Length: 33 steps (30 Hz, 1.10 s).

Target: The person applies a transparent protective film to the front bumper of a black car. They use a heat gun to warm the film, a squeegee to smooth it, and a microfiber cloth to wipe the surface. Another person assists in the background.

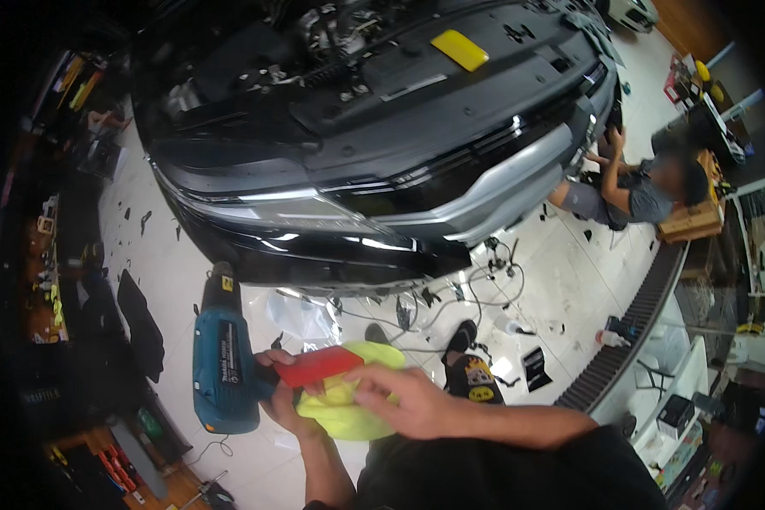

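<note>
Red card, flat and squeegee-like, lies just in front of the person's own two hands, between them, over a yellow-green cloth. The left hand is wrapped round the handle of a teal heat gun, its body just left of that hand, with fingertips also against the card's left end. The right hand has its fingers bent at the card's right end and the cloth; whether they pinch either, I cannot tell.

Work looks under way rather than finished. Ahead of both hands, the black car stands with its engine bay uncovered, and a yellow card rests on its front. Neither card nor heat gun touches the car, so handling the tools seems the present step. Dark scraps beyond the right hand suggest earlier trimming; how much of the bodywork is done or left does not show.
</note>
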### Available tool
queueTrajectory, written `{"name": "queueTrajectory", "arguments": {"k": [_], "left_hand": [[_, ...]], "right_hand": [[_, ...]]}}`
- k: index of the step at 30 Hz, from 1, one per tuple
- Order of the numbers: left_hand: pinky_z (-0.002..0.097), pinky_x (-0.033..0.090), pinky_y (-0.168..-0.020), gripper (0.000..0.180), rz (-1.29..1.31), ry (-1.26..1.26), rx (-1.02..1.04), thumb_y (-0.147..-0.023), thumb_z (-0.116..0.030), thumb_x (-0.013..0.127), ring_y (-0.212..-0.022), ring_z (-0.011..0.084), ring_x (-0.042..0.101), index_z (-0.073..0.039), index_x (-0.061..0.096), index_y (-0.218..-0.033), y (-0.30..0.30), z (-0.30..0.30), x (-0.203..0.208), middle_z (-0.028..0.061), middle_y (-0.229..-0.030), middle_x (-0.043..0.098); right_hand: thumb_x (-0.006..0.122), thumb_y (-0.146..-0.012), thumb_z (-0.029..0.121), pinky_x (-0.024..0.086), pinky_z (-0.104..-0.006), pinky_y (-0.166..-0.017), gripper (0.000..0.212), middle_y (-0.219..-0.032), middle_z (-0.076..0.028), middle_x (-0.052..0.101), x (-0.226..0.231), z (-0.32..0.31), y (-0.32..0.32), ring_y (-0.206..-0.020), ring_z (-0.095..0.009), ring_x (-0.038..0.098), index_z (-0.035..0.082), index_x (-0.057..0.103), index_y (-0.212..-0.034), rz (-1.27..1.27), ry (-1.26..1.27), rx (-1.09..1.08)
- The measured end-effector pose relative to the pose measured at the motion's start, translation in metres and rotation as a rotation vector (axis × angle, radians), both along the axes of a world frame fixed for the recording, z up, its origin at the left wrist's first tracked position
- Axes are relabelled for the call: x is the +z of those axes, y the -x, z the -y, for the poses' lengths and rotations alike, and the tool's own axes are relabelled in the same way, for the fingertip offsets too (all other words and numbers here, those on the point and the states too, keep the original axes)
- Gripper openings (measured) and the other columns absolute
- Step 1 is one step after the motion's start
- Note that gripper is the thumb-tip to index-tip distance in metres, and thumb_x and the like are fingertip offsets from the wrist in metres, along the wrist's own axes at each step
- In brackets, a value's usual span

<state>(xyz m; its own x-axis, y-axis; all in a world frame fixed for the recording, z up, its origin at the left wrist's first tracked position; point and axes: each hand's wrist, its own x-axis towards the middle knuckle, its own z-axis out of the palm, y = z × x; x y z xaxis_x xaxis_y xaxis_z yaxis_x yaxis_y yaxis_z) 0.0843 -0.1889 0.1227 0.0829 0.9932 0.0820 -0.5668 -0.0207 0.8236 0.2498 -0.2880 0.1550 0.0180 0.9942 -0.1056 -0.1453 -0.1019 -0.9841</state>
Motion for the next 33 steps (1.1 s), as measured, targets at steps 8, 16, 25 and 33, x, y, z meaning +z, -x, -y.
{"name": "queueTrajectory", "arguments": {"k": [8, 16, 25, 33], "left_hand": [[0.0311, 0.058, -0.067, 0.046, -0.117, -0.095, -0.22, -0.079, 0.0, 0.065, -0.074, 0.0209, 0.058, 0.003, 0.041, -0.118, 0.012, 0.012, 0.023, 0.0146, -0.105, 0.047], [0.0333, 0.055, -0.061, 0.04, -0.341, -0.1, -0.223, -0.081, -0.003, 0.051, -0.068, 0.0199, 0.055, 0.004, 0.038, -0.118, 0.088, -0.01, 0.023, 0.0162, -0.104, 0.047], [0.0318, 0.048, -0.054, 0.04, -0.28, 0.263, -0.192, -0.083, -0.008, 0.051, -0.058, 0.0196, 0.055, -0.001, 0.042, -0.121, 0.168, 0.018, -0.023, 0.0141, -0.103, 0.051], [0.0323, 0.051, -0.059, 0.03, -0.264, 0.336, -0.154, -0.09, -0.014, 0.054, -0.064, 0.0162, 0.055, -0.008, 0.047, -0.119, 0.166, 0.099, -0.057, 0.0069, -0.104, 0.054]], "right_hand": [[0.061, -0.101, 0.015, 0.054, -0.0346, -0.068, 0.016, -0.081, -0.016, 0.07, -0.033, 0.063, -0.034, -0.074, -0.026, 0.071, -0.001, 0.064, -0.105, 0.026, 0.1, -0.221], [0.062, -0.096, 0.018, 0.055, -0.0433, -0.075, 0.018, -0.088, -0.021, 0.071, -0.119, 0.132, -0.007, -0.087, -0.037, 0.072, 0.003, 0.068, -0.104, 0.235, 0.539, -0.221], [0.061, -0.094, 0.021, 0.054, -0.0454, -0.077, 0.02, -0.089, -0.02, 0.071, -0.222, 0.182, 0.022, -0.086, -0.039, 0.07, 0.003, 0.067, -0.099, 0.456, 0.63, -0.2], [0.06, -0.089, 0.023, 0.055, -0.0502, -0.08, 0.02, -0.093, -0.022, 0.073, -0.318, 0.307, -0.058, -0.09, -0.043, 0.069, 0.007, 0.07, -0.096, 0.766, 0.942, -0.035]]}}
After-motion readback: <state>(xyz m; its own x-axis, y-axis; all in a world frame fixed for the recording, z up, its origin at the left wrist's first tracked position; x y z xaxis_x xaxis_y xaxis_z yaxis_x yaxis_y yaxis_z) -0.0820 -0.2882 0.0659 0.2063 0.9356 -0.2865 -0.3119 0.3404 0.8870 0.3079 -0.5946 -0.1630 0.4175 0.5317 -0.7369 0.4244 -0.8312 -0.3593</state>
